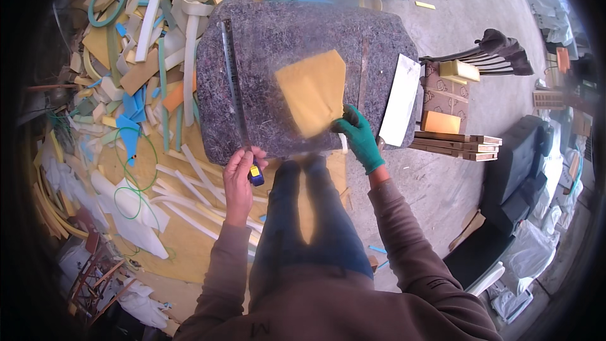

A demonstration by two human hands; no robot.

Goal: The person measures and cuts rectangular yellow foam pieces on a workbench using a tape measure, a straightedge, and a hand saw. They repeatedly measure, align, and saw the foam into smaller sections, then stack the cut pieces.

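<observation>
Brown sweatshirt (353, 303); right fingers (346, 128) grip foam (312, 91) edge, apparently clear of blade (399, 101).

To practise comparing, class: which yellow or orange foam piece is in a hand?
The flat yellow piece over the grey surface: the green-gloved right hand grips its lower right corner. The orange block and pale yellow block farther right are untouched.

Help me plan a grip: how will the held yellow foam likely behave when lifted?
The foam is probably light: the right hand grips just one corner. It may flex yet hold its shape, as it spreads out beyond that grip. Its angular outline suggests it won't readily roll.
</observation>
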